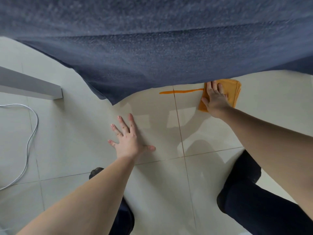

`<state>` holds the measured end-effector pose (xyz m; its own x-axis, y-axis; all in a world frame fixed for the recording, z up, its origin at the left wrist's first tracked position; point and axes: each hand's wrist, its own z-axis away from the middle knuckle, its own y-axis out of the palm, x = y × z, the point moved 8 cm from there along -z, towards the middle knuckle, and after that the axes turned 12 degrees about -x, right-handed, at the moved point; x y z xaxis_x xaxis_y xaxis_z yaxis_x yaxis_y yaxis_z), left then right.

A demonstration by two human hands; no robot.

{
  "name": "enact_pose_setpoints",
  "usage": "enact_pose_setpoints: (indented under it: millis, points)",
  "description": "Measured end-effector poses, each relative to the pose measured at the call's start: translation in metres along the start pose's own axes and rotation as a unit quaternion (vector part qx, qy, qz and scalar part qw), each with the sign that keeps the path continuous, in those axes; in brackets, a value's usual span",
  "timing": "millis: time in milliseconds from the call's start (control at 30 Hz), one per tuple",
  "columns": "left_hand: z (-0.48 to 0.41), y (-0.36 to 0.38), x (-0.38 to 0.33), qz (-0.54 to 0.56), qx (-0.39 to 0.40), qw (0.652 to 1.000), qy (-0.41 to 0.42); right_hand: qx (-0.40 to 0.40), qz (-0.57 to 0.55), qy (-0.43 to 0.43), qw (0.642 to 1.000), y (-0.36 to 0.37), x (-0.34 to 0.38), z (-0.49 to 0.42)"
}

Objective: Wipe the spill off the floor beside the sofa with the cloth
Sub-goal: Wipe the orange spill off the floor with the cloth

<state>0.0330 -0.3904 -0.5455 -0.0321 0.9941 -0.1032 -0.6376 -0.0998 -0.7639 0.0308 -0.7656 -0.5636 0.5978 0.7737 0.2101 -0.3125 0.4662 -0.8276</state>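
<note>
Both arms outstretched: right hand [216, 100] flat on cloth [234, 92]; left hand [129, 138] splayed, empty, on floor [76, 133].

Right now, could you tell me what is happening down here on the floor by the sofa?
A person is kneeling on the tiled floor beside the blue sofa. Their right hand presses a folded orange cloth flat at the right end of a thin orange spill, which runs leftward across a grout line and is not yet wiped. The left hand is spread flat on the tile, apparently for support.
</note>
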Motion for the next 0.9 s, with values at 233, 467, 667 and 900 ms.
enact_pose_setpoints:
  millis: [233,467,667,900]
  points:
    - [0.0,0.0,0.0,0.001,-0.001,1.0,0.001,0.044,0.047,-0.057,0.996,0.02,-0.006,0.022]
    - [0.001,-0.001,0.0,0.005,-0.003,1.0,0.002,0.019,0.017,-0.029,0.999,0.003,0.01,0.003]
    - [0.0,0.0,0.0,0.005,-0.005,1.0,0.004,0.051,0.04,-0.05,0.997,0.023,0.008,0.027]
    - [0.0,0.001,0.0,0.007,-0.004,1.0,0.002,0.021,-0.005,-0.015,1.0,0.012,0.031,0.015]
